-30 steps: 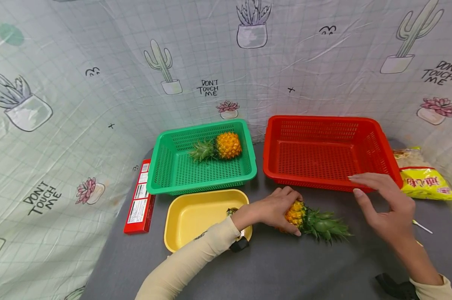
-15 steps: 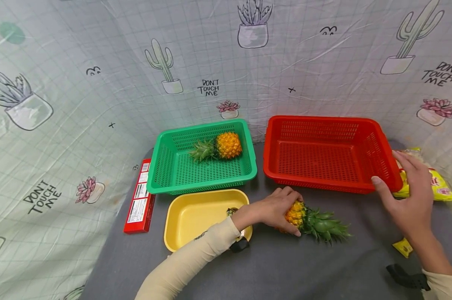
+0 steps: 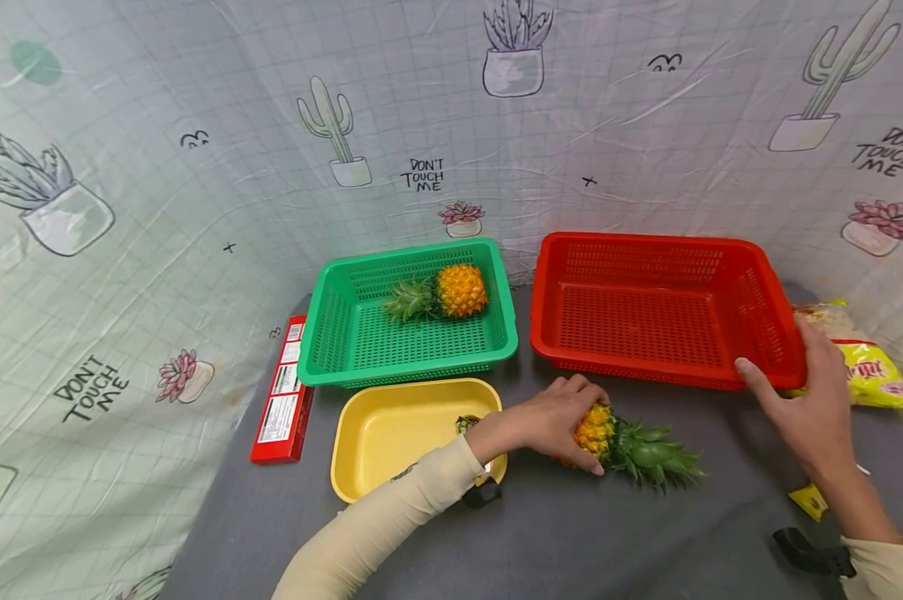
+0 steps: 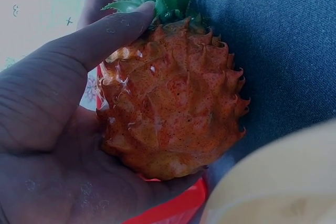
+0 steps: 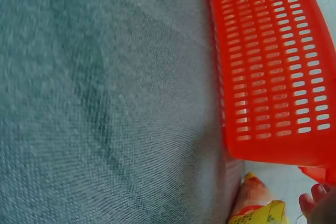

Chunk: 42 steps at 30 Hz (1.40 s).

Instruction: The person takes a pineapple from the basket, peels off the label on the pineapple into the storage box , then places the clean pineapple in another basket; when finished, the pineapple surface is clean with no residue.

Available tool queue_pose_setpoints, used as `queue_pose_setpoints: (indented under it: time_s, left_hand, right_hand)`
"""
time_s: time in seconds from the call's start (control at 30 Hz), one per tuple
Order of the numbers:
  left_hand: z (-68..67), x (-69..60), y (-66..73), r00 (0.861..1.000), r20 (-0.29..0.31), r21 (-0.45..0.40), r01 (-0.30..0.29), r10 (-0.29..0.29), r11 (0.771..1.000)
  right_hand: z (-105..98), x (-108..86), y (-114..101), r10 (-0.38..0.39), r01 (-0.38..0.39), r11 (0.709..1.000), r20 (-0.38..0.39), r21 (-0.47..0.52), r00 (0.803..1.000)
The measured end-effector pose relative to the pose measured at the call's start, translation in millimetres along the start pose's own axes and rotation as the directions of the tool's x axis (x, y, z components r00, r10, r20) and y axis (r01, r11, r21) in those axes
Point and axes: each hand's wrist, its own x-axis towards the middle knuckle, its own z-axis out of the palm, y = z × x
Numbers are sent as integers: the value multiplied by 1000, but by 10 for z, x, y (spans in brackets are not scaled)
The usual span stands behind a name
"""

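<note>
My left hand (image 3: 552, 421) grips a small orange pineapple (image 3: 596, 433) lying on the grey cloth, its green crown pointing right. In the left wrist view the thumb lies along the pineapple (image 4: 173, 103) up to the crown, with the palm round its other side. My right hand (image 3: 807, 400) is at the right front corner of the red basket (image 3: 646, 367), fingers beside its end wall and thumb in front. Only a few fingertips (image 5: 315, 198) show in the right wrist view, near the basket's rim; whether they touch it, I cannot tell.
A green basket (image 3: 406, 375) holding another pineapple (image 3: 461, 292) stands left of the red one. In front of it is a yellow tray (image 3: 357, 446); a red box (image 3: 282, 408) lies at the left. A yellow bag (image 3: 871, 375) and small yellow packet (image 3: 809, 500) lie at the right.
My right hand has moved right, from in front of the red basket to its right end, and then slightly back left against that corner. The left hand and its pineapple have stayed in place.
</note>
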Motion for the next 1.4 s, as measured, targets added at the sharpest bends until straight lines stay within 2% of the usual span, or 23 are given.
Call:
queue_pose_setpoints:
  time_s: [0.17, 0.5, 0.87, 1.17, 1.4]
  left_hand:
    - [8, 8, 15, 1000, -4, 3, 4, -4, 1000]
    - [25, 25, 18, 1000, -22, 14, 5, -5, 1000]
    - [35, 29, 29, 998, -66, 5, 4, -4, 1000]
    - [35, 12, 49, 999, -52, -15, -13, 12, 1000]
    - [-98, -99, 90, 997, -67, -20, -46, 45, 999]
  right_hand:
    - [-11, 37, 61, -4, 3, 1000, 46, 11, 999]
    - [-36, 39, 100, 105, -101, 994, 135, -37, 985]
    - [-10, 44, 90, 129, -128, 992, 147, -15, 981]
    - [17, 27, 114, 142, -143, 990, 145, 1, 979]
    - [15, 22, 115, 141, -144, 990, 140, 8, 980]
